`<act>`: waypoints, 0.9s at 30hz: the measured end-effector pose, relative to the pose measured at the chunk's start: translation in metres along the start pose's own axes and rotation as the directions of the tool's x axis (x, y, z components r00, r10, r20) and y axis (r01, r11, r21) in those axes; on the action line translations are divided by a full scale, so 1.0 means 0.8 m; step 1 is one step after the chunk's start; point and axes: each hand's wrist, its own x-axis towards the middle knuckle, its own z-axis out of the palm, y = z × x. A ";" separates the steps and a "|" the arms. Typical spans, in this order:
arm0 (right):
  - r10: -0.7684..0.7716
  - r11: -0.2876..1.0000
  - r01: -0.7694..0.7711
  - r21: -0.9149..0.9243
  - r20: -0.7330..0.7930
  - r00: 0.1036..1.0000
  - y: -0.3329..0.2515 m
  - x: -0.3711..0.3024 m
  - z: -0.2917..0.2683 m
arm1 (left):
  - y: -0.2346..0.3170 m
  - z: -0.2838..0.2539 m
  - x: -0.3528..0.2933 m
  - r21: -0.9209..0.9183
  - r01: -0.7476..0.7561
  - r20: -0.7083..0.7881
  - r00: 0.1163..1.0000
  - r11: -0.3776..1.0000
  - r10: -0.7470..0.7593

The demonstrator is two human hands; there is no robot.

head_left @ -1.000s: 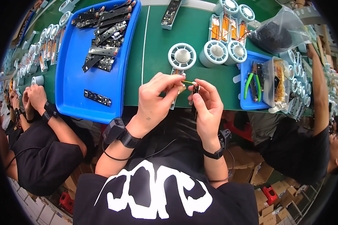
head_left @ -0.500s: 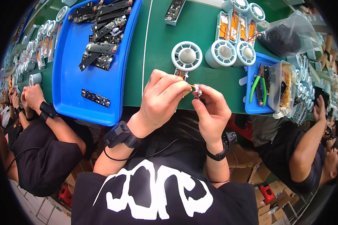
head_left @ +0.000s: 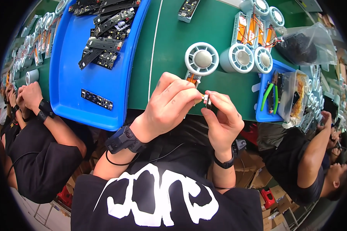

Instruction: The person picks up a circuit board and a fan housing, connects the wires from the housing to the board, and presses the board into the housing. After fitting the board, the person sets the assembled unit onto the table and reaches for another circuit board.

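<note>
My left hand pinches thin wires with a small plug between thumb and forefinger. In the fingertips of my right hand is a small dark circuit board with a white connector. Plug and connector meet or nearly meet; fingers hide whether the plug is seated. Just beyond my hands lies a pale blue handheld fan, its round head away from me. Its handle is open with orange parts showing, partly behind my left hand.
A blue tray at left holds a pile of black circuit boards and one apart. Several fans stand at right, near a plastic bag. A smaller blue tray holds green-handled cutters. Co-workers sit on both sides.
The plug and the white connector have come closer together between my fingertips. My right hand has shifted slightly right and down. The tabletop scene has shifted a little in view.
</note>
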 end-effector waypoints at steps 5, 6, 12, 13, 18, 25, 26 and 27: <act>0.029 1.000 -0.029 -0.004 -0.022 0.999 -0.002 -0.003 0.003 | -0.002 0.001 0.001 -0.028 0.004 0.012 1.000 1.000 -0.003; 0.028 1.000 -0.028 -0.007 -0.033 0.999 -0.002 -0.004 0.004 | -0.003 0.001 0.001 -0.037 0.010 0.019 1.000 0.999 -0.010; -0.031 0.993 0.026 -0.112 -0.039 0.999 0.000 -0.001 0.000 | -0.001 -0.007 0.009 -0.092 0.097 0.077 0.993 0.991 -0.090; -0.047 0.989 0.042 -0.138 -0.029 0.998 0.000 0.001 -0.002 | -0.001 -0.008 0.009 -0.114 0.126 0.091 0.989 0.985 -0.116; -0.101 0.975 0.100 -0.200 0.007 0.995 0.000 0.006 -0.006 | 0.002 -0.013 0.013 -0.172 0.197 0.123 0.976 0.965 -0.177; -0.155 0.966 0.154 -0.208 0.016 0.988 0.007 0.009 -0.004 | -0.003 -0.015 0.015 -0.239 0.210 0.137 0.974 0.948 -0.181; -0.163 0.967 0.164 -0.197 0.019 0.986 0.008 0.011 -0.005 | -0.003 -0.015 0.016 -0.259 0.216 0.151 0.972 0.941 -0.182; -0.172 0.967 0.173 -0.186 0.023 0.985 0.009 0.012 -0.005 | -0.003 -0.016 0.015 -0.259 0.213 0.147 0.973 0.942 -0.180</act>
